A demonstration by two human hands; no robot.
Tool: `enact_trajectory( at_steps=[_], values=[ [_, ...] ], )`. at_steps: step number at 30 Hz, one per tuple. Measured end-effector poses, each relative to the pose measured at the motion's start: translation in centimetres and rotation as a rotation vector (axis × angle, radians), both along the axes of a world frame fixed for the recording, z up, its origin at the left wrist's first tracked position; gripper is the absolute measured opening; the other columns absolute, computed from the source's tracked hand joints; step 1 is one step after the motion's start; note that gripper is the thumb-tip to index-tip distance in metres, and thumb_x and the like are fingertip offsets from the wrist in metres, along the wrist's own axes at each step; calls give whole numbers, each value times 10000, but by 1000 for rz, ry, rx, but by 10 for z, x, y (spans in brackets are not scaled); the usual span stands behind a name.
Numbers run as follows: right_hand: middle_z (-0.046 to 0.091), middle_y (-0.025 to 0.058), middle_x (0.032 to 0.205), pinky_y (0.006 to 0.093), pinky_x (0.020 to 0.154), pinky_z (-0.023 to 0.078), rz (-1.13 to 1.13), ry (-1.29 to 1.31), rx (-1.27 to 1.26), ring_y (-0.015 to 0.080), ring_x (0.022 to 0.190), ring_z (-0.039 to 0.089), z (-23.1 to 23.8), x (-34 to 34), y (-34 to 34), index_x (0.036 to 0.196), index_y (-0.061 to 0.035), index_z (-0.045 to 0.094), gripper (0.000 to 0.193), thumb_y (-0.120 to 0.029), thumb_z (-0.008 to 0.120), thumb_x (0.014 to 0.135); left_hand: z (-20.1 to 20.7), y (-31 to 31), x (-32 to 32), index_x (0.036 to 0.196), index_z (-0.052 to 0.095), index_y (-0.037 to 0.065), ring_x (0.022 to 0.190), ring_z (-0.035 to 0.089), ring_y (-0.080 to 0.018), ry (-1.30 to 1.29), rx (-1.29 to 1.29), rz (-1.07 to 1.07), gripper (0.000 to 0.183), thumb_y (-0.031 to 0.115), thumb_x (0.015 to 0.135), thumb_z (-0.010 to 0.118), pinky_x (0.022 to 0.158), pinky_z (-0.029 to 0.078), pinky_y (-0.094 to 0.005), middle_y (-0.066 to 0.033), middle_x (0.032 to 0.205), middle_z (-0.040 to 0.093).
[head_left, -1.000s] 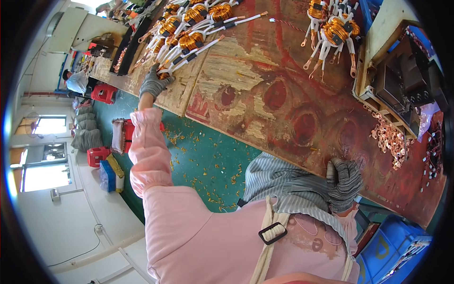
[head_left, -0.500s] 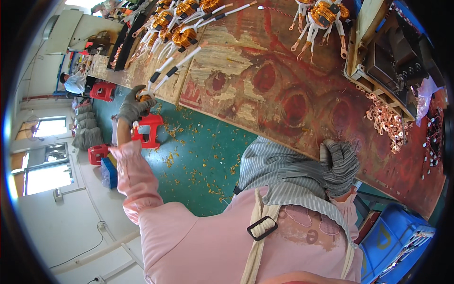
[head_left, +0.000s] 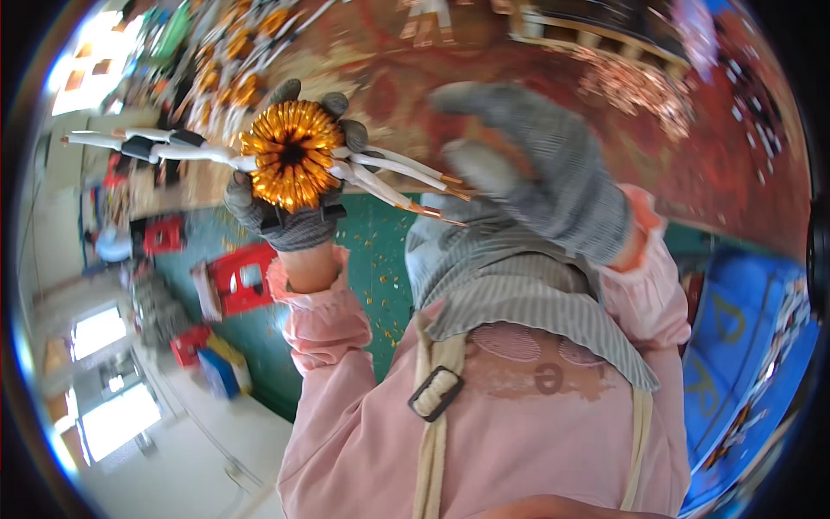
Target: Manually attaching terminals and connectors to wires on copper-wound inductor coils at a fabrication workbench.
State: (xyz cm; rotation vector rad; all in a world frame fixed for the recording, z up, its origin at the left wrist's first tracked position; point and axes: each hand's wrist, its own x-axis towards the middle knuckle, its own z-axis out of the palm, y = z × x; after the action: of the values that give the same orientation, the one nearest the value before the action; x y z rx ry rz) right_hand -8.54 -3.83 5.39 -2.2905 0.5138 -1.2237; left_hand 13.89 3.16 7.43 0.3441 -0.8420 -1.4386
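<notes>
A ring-shaped coil point(head_left: 290, 160) wound with shiny copper wire is held up by my left hand point(head_left: 298, 229), in a grey glove, its fingers curled round the rim from behind. White-sleeved leads point(head_left: 380, 164) stick out from the coil toward the right, with bare copper ends. Opposite them, longer white leads point(head_left: 192, 151) with black bands point left. My right hand point(head_left: 553, 173), also gloved and blurred by motion, hovers just right of the bare ends. Its thumb stands apart from its fingers, and I see nothing between them.
More copper coils point(head_left: 246, 89) lie at the back left of the worn wooden table point(head_left: 380, 104). A heap of copper terminals point(head_left: 635, 91) sits at the far right. Red stools point(head_left: 238, 281) stand on the green floor; a blue bin point(head_left: 726, 337) is at my right.
My left hand has brought the coil from the far left in toward me and raised it. My right hand has risen from the table edge toward the leads and opened. The view has shifted.
</notes>
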Motion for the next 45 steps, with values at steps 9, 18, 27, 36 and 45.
enact_trajectory(
  at_steps=[9, 18, 27, 36, 45],
  values=[
    [483, 200, 941, 328, 460, 432, -142, -202, -76, 297, 688, 537, -40, -42, 19, 1107, 0, 438, 455, -28, 553, 667, 2, -34, -83, 1247, 182, -52, 1015, 444, -289, 83, -49, -124, 825, 334, 664, 619, 906, 349, -405, -207, 1170, 385],
    [537, 173, 648, 371, 489, 424, -347, -191, 198, 298, 572, 551, -6, -64, 24, 955, -49, 496, 268, -277, 414, 840, -52, -47, -120, 1228, 276, -1, 950, 485, -258, 365, -72, -79, 745, 290, 646, 639, 855, 394, -416, -181, 1153, 410],
    [561, 118, 807, 329, 501, 425, -247, 377, 55, 238, 585, 538, -4, -98, -16, 1045, -94, 499, 320, -206, 501, 745, -61, -70, -113, 1170, 375, 22, 909, 504, -215, 315, 79, 280, 648, 251, 639, 667, 821, 428, -367, -128, 1082, 465],
    [475, 31, 520, 246, 400, 346, 184, -209, 920, 119, 426, 455, 3, -123, -28, 853, -40, 547, 150, -181, 526, 804, -49, -95, -128, 1102, 421, 53, 915, 482, -173, 296, 7, -122, 525, 204, 668, 677, 769, 447, -280, -88, 1038, 477],
    [583, 70, 674, 292, 612, 436, -1421, 493, 151, 193, 620, 558, -32, -281, -157, 909, -97, 576, 303, -361, 549, 762, -42, -142, -82, 1136, 386, 32, 885, 525, -211, 422, -78, -124, 675, 325, 618, 703, 726, 458, -359, -108, 1059, 487]
  ],
)
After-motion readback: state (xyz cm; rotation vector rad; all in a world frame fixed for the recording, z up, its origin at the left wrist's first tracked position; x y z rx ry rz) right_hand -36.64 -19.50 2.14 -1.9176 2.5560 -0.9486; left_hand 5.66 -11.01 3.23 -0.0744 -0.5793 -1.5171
